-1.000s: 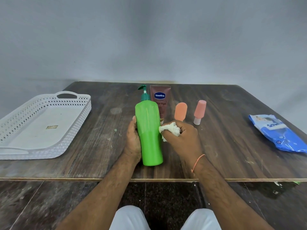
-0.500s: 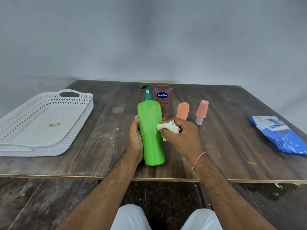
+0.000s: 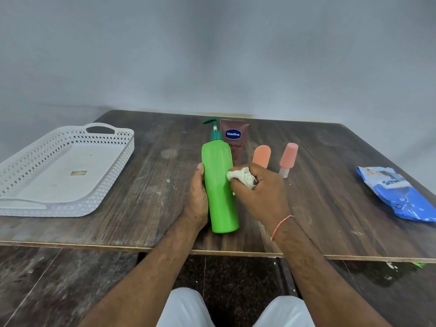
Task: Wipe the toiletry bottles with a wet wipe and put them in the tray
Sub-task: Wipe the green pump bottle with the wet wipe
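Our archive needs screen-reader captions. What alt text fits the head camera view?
A person's left hand holds a green pump bottle upright on a wooden table while the right hand rubs a crumpled wet wipe against its side. Behind stand a Vaseline tube and two peach-capped containers; a white tray sits left, a blue wipes pack right.

Open tabletop (image 3: 151, 197) between tray (image 3: 113, 185) and green bottle (image 3: 219, 185): clear path. Tube (image 3: 234, 142), two peach bottles (image 3: 261, 156) (image 3: 288, 159) crowd far side behind bottle. Wipes pack (image 3: 401, 194) well apart, right edge.
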